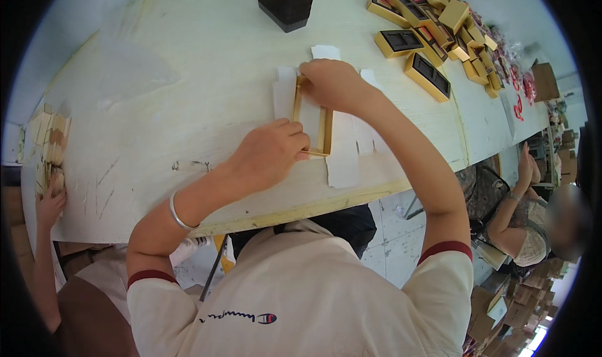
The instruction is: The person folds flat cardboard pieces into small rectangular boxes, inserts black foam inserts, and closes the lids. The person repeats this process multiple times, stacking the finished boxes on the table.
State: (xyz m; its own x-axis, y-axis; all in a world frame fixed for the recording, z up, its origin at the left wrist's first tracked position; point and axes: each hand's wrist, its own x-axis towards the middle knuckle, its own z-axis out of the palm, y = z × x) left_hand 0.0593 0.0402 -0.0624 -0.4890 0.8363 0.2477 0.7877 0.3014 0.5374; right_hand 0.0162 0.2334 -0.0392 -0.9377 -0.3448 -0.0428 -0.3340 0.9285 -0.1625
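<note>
Centrally, near the front edge of the worktop [207,93], a gold frame [327,132] lay on white card [342,167]; the left hand [266,153] pinched its near end, the right hand [335,86] its far end.

Off-white table [213,40]; pale tiled floor [394,251] beneath table; pale wall [84,9] beyond table's left end; shelf [554,145] right of table.
</note>
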